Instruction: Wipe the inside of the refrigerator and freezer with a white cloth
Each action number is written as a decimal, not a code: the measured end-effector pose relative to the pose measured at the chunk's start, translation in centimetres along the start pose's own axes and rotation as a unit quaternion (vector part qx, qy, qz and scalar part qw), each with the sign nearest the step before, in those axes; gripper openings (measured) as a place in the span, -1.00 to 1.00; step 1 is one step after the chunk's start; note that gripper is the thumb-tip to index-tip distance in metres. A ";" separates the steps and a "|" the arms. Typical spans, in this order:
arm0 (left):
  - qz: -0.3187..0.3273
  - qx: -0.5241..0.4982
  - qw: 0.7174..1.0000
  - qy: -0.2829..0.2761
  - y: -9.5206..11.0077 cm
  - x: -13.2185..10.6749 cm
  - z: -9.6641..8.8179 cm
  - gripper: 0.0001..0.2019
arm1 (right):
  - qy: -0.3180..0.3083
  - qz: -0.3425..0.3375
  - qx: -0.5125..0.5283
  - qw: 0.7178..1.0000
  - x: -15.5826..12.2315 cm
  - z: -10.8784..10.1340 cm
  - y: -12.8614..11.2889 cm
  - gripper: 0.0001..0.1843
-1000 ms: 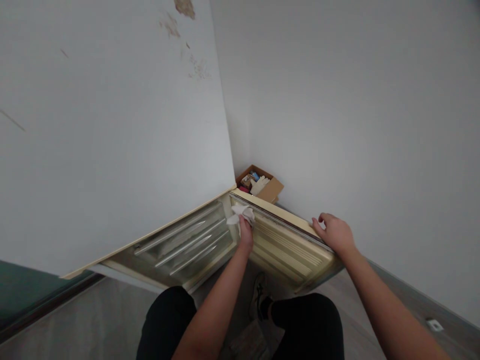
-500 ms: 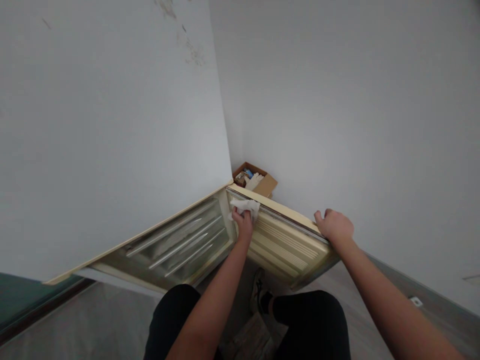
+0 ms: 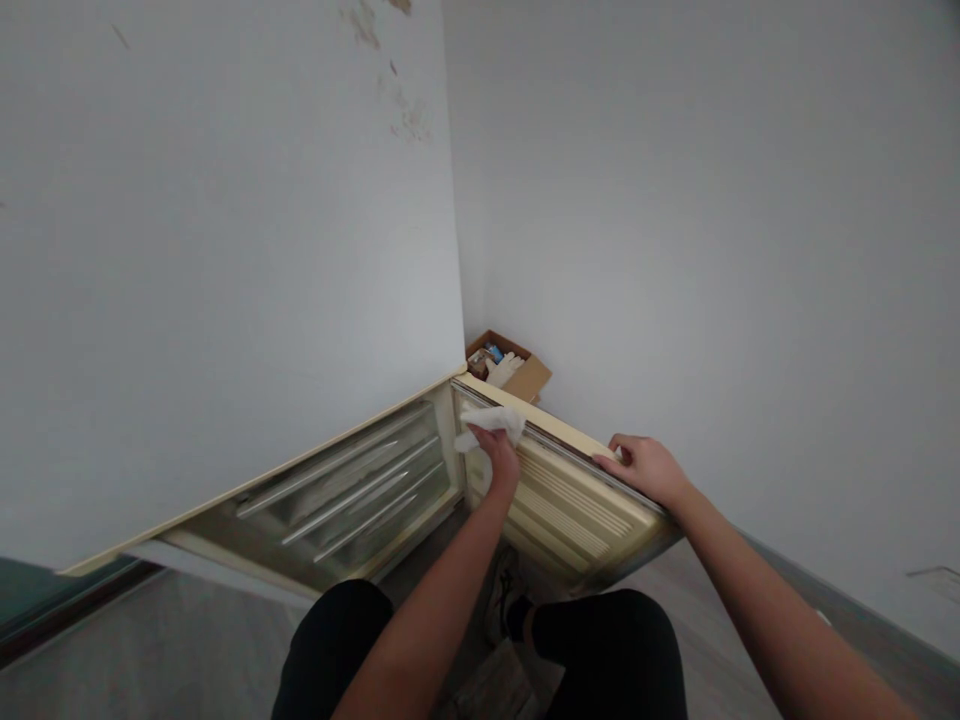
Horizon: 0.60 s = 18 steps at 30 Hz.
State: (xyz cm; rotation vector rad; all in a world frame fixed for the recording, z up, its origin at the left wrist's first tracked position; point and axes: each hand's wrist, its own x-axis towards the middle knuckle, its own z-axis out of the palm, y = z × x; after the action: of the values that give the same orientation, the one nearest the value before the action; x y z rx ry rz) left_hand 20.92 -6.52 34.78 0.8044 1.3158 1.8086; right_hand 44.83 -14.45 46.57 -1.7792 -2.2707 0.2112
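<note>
A cream fridge door point(image 3: 574, 505) with a ribbed inner panel stands open in front of my knees. My left hand point(image 3: 501, 462) is closed on a white cloth point(image 3: 495, 422), which touches the door's inner top corner near the hinge side; part of the fingers is hidden by it. Over the door's top edge, further right, my right hand point(image 3: 646, 468) is hooked, its fingers and thumb on both sides of the rim. To the left, the fridge compartment point(image 3: 349, 490) shows a clear, ridged drawer front.
Behind the hinge corner sits an open cardboard box point(image 3: 531, 380) with white gloves point(image 3: 506, 370) and small items. A white wall point(image 3: 712, 250) rises at the right. My shoe point(image 3: 501, 600) and knees are close below the door.
My right hand has slid left along the door's top edge and wraps it more fully. The left hand and cloth have shifted slightly right and the wrist has turned.
</note>
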 end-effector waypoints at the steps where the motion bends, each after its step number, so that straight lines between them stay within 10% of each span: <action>1: 0.006 0.008 1.000 -0.014 -0.5 -1.9 0.4 -0.17 | 0.000 -0.002 0.007 1.000 0.1 0.1 0.1 -0.43; 9: 0.043 0.076 0.983 -0.161 -5.0 -15.7 1.3 -0.13 | -0.054 0.091 0.062 0.993 -0.3 0.3 -0.3 -0.27; 18: 0.207 0.307 0.870 -0.326 -5.4 -18.3 0.1 -0.32 | 0.010 0.085 -0.018 0.996 -0.2 0.3 -0.5 -0.35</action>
State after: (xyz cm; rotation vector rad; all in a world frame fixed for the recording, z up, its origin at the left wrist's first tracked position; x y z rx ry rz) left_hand 31.73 -20.99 28.56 1.9730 1.2984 1.1734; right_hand 44.28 -14.78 46.38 -1.9850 -2.1223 0.1837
